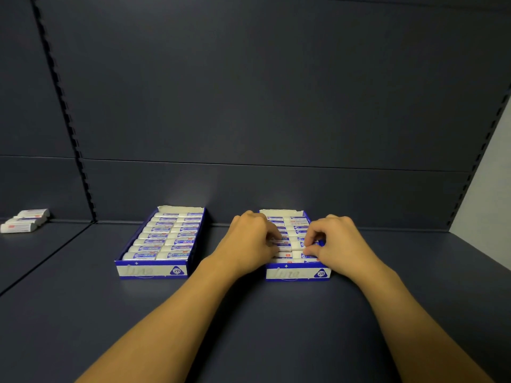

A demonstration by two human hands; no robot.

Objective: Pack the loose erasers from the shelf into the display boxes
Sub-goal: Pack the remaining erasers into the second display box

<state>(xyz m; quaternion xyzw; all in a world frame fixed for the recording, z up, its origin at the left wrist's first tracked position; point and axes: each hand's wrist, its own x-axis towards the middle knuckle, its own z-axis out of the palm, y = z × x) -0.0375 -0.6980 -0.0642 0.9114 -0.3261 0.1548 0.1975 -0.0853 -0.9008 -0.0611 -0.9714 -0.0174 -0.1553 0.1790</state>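
Your left hand (pixel 253 239) and right hand (pixel 336 239), fingers curled, pinch erasers (pixel 287 246) inside the right box (pixel 297 273).

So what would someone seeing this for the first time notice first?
Probably the two hands, left hand and right hand, fingers curled over the erasers in the right box at the middle of the shelf. Just left of it stands the left box, packed in neat rows. Far left lies a small pile of loose erasers.
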